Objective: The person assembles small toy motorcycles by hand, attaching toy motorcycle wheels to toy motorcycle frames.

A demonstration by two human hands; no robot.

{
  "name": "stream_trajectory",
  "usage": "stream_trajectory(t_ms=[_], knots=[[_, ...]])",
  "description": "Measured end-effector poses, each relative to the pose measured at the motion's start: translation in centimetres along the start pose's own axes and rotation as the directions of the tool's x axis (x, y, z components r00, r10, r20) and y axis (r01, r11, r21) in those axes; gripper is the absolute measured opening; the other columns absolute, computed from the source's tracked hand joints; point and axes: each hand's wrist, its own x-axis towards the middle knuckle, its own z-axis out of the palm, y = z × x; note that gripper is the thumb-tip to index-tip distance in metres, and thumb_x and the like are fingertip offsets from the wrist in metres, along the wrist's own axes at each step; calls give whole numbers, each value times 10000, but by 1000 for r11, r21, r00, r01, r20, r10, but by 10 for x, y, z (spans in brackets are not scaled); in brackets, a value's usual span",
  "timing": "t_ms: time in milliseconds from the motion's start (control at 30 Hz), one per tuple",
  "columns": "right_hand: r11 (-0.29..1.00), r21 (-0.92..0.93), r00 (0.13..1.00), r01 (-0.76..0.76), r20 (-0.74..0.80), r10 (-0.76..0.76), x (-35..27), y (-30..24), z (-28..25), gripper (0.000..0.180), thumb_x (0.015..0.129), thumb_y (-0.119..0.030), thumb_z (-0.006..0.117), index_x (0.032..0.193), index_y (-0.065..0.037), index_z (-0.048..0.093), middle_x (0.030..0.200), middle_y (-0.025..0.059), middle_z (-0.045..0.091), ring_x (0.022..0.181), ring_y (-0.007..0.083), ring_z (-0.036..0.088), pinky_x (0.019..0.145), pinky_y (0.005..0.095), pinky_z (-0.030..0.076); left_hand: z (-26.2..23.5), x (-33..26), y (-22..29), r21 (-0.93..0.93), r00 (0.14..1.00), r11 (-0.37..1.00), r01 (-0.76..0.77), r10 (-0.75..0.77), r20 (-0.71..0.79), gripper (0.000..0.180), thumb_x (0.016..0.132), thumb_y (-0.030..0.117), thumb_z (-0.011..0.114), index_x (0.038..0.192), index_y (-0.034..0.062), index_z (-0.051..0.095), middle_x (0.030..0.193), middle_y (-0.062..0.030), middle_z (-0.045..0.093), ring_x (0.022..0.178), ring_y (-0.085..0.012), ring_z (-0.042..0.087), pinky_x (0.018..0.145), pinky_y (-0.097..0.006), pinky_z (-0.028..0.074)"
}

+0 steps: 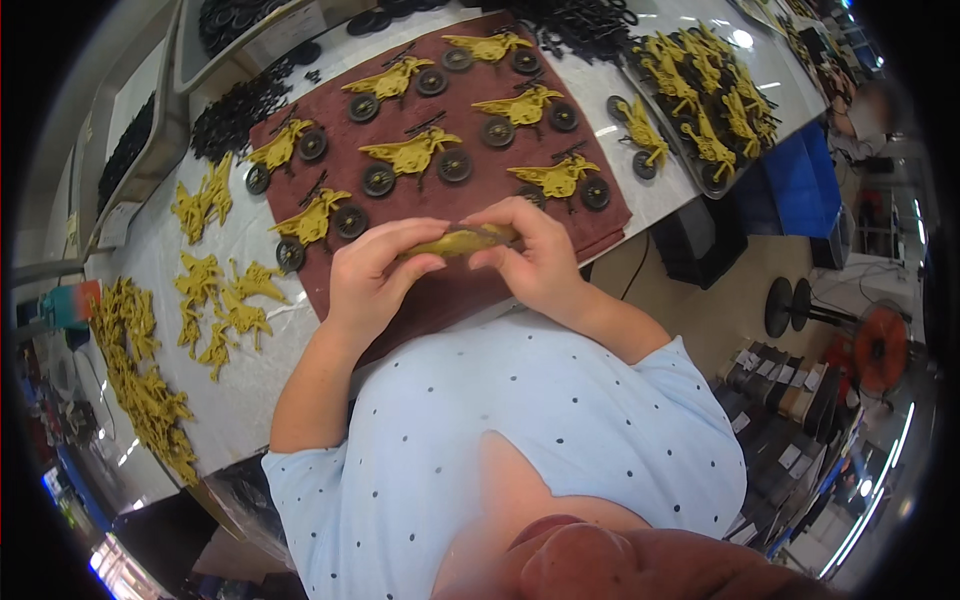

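Close to my body, over the near part of a maroon cloth (385, 315), both hands grip one yellow toy motorcycle body (445, 243). My left hand (375, 270) pinches its left end between thumb and fingers. On its right end, my right hand (537, 262) is closed with thumb and fingertips, beside a dark strip whose kind I cannot make out. The fingers hide much of the piece. Just beyond my hands, several yellow motorcycle bodies with black wheels lie in rows, including one motorcycle (412, 155) in the middle and another (312, 220) nearest my left hand.
Loose yellow bodies (240, 310) and a larger heap (135, 370) lie at the left. Small black parts (240, 120) are piled near grey bins (165, 120). A tray of motorcycles (690, 90) stands at the far right. Below the table edge are black (700, 245) and blue bins (800, 185).
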Motion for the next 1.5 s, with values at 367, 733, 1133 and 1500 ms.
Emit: stream_trajectory(t_ms=[367,733,1133,1500], knots=[[946,-308,785,-99,-609,-116,25,7,-76,341,927,-172,661,1196,-11,528,952,107,646,821,144,625,690,276,495,-12,4,14,351,989,935,43,10,-148,373,874,-27,604,1242,28,579,1198,-136,632,1028,-281,643,882,-351,504],[498,-701,603,-510,-704,-374,31,77,-166,597,887,-400,667,1171,101,510,1102,272,565,1047,402,538,913,447,432,-62,-44,15,725,874,496,478,-349,-338,150,824,111,660,957,43,664,925,-134,643,895,-342,600,771,-428,489],[470,-809,559,-353,-585,-588,26,67,-152,615,861,-198,704,1336,41,395,1283,283,420,1223,414,372,1025,478,353,-139,-80,-17,719,850,501,482,-465,-246,501,713,-65,656,1188,80,588,1146,-101,568,1099,-306,503,956,-386,435],[455,-886,509,-90,-433,-744,18,31,-114,396,894,-62,622,1255,16,480,1265,159,482,1118,261,517,905,371,443,-146,-99,3,736,884,502,455,-354,-305,316,719,-10,699,1022,64,650,1013,-110,538,1022,-296,521,880,-367,449]])
